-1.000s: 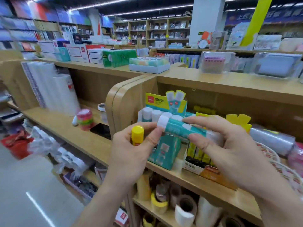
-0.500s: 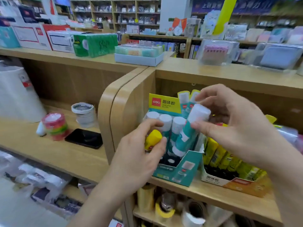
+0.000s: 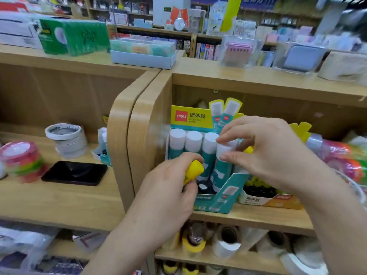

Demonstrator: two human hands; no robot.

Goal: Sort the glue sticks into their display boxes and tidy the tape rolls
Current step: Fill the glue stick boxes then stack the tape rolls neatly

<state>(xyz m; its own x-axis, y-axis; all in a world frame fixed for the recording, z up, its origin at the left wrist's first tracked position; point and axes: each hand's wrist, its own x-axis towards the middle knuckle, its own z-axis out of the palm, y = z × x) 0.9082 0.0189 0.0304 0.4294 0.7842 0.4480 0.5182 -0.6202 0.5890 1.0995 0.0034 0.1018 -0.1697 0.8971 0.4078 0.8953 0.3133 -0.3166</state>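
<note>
A teal display box [image 3: 220,199] with a yellow header card stands on the middle shelf, holding several white-capped teal glue sticks [image 3: 193,143]. My right hand [image 3: 274,155] pinches the white cap of one teal glue stick [image 3: 222,165] that stands upright in the box's front row. My left hand [image 3: 168,193] grips a yellow-capped glue stick [image 3: 193,170] just in front of the box. To the right sits an orange and white display box [image 3: 270,201] with yellow glue sticks, partly hidden by my right hand.
On the left shelf lie a black phone [image 3: 75,173], a stack of white tape rolls [image 3: 66,139] and a colourful tape stack [image 3: 21,161]. More tape rolls [image 3: 224,245] crowd the shelf below. Wrapped colourful rolls [image 3: 341,155] lie at the right.
My right hand turned the teal glue stick from lying crosswise to upright and lowered it into the teal box. The left hand stayed close with the yellow stick. The view moved closer.
</note>
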